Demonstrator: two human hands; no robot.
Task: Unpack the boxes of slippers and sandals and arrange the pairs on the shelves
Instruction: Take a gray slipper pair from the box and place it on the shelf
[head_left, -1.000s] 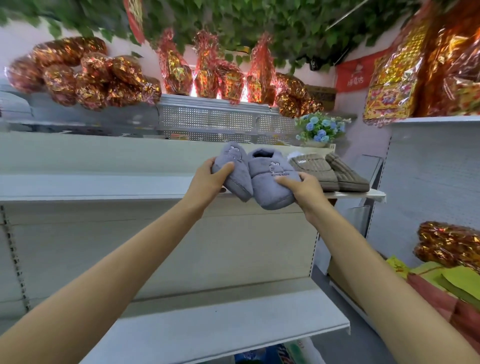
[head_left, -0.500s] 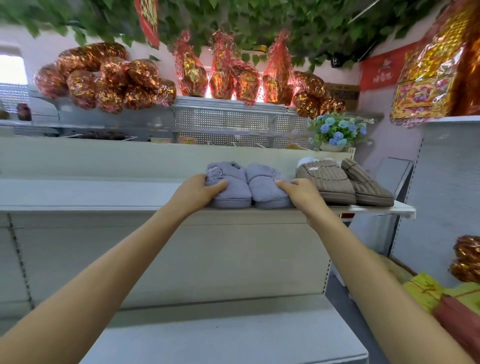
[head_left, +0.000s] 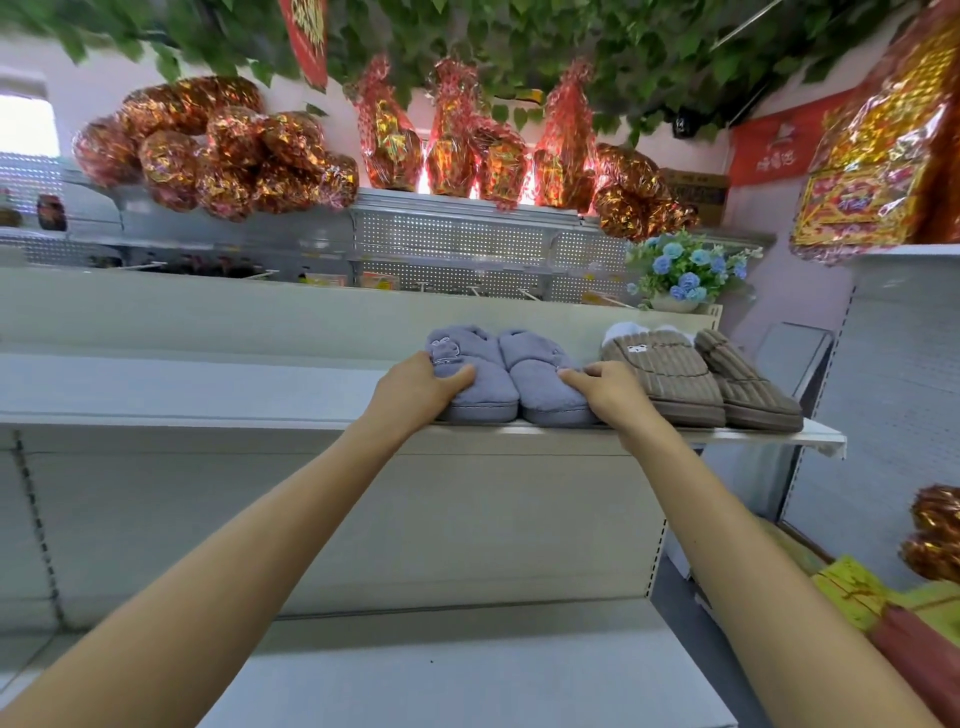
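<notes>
Two grey plush slippers stand side by side on the upper white shelf (head_left: 208, 395), toes toward me. My left hand (head_left: 415, 384) holds the left grey slipper (head_left: 467, 374) at its outer side, thumb on top. The right grey slipper (head_left: 540, 384) is held by my right hand (head_left: 608, 387), whose fingers lie over its toe part. Right beside them a pair of brown ribbed slippers (head_left: 670, 379) sits on the same shelf.
A lower white shelf (head_left: 467, 675) lies under my arms. Behind the upper shelf are a pot of blue flowers (head_left: 685, 270) and foil-wrapped red and gold packs (head_left: 218, 150). Another shelf unit with packs stands at the right (head_left: 904, 364).
The grey slippers went from held in the air to set down on the upper shelf beside the brown pair. Both hands stay on them.
</notes>
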